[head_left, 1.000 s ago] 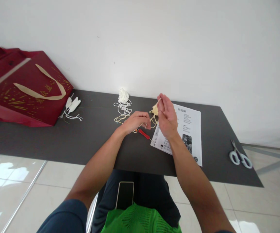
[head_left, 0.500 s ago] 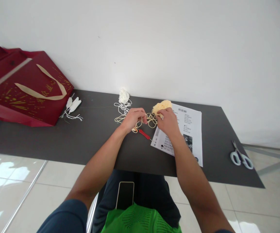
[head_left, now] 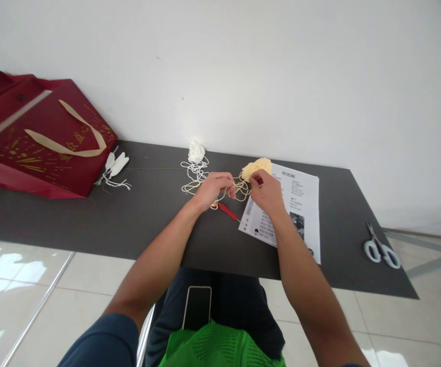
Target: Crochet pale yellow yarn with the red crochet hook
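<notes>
My left hand [head_left: 216, 190] is curled closed around a strand of pale yellow yarn [head_left: 243, 191], with loose loops lying between both hands. My right hand [head_left: 266, 192] is pinched closed just in front of a fluffy yellow yarn ball [head_left: 258, 165], apparently on a strand too thin to see clearly. Beneath the left hand's fingers a small yellow-and-orange piece [head_left: 214, 205] shows in part. Beside it lies a crochet hook [head_left: 228, 211] with a red handle, its metal tip reaching the printed sheet [head_left: 308, 199].
White yarn [head_left: 196, 151] is heaped against the wall, its strands trailing towards my left hand. White crocheted pieces [head_left: 118, 164] with loose tails lie by a red gift bag [head_left: 52, 137]. Scissors [head_left: 381, 250] rest near the table's right end. A phone [head_left: 197, 308] is on my lap.
My right hand's fingers have drawn together into a tighter pinch by the yellow ball. My left hand has turned slightly, moving a little right. The crochet hook stays in place.
</notes>
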`<state>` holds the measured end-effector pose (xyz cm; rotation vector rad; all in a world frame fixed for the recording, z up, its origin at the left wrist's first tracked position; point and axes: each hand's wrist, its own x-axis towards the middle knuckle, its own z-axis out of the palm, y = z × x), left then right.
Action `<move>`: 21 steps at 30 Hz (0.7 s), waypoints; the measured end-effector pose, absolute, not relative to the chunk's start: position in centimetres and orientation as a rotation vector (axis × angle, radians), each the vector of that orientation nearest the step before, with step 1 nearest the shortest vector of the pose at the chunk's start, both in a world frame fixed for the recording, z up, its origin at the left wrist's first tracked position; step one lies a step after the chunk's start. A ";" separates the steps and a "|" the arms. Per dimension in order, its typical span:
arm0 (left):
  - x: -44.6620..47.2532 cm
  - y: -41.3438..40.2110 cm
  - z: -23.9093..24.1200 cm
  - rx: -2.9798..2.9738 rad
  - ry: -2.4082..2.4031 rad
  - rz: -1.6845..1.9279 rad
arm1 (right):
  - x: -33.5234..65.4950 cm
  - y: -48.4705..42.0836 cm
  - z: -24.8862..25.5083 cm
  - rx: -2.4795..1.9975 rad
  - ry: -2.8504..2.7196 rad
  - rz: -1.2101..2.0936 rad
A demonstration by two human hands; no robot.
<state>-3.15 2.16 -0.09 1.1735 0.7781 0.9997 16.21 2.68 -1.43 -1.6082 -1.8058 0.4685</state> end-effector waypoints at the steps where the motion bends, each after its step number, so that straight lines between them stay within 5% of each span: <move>1: -3.1 2.1 0.0 1.165 0.763 0.997 | 16.1 2.7 -1.4 -1.499 -1.766 0.560; 5: -3.1 2.0 0.3 1.099 0.696 1.013 | 16.0 2.8 -1.7 -1.181 -1.661 0.805; 11: -3.6 2.6 0.5 0.919 0.708 1.269 | 16.6 2.5 -1.5 -1.730 -1.894 0.428; 21: -3.8 2.6 0.2 0.853 0.632 1.397 | 14.4 2.2 -3.4 -1.653 -2.136 0.434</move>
